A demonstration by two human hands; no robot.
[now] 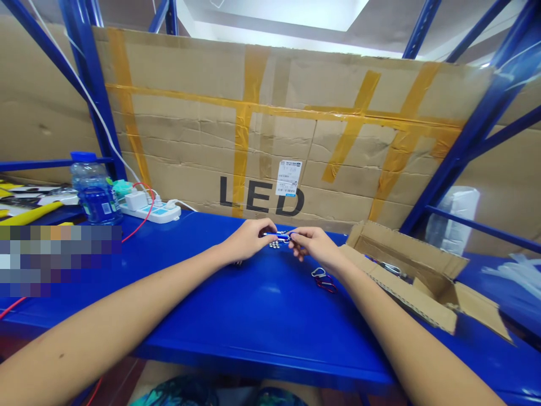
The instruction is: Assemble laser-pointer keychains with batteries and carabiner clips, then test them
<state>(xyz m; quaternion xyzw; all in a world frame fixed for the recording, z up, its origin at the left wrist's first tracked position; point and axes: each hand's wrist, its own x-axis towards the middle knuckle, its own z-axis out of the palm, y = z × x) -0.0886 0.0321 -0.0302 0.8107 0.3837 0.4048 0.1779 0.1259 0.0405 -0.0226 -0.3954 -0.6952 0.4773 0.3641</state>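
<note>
Both my hands meet over the blue table, near its far edge. My left hand and my right hand are each closed on an end of a small blue metal piece held between them. Several small silver parts lie on the table just under the hands. A silver carabiner and a dark red one lie beside my right wrist.
An open cardboard box stands at the right. A taped cardboard sheet marked LED walls off the back. A water bottle, a white power strip and a red wire sit at the left.
</note>
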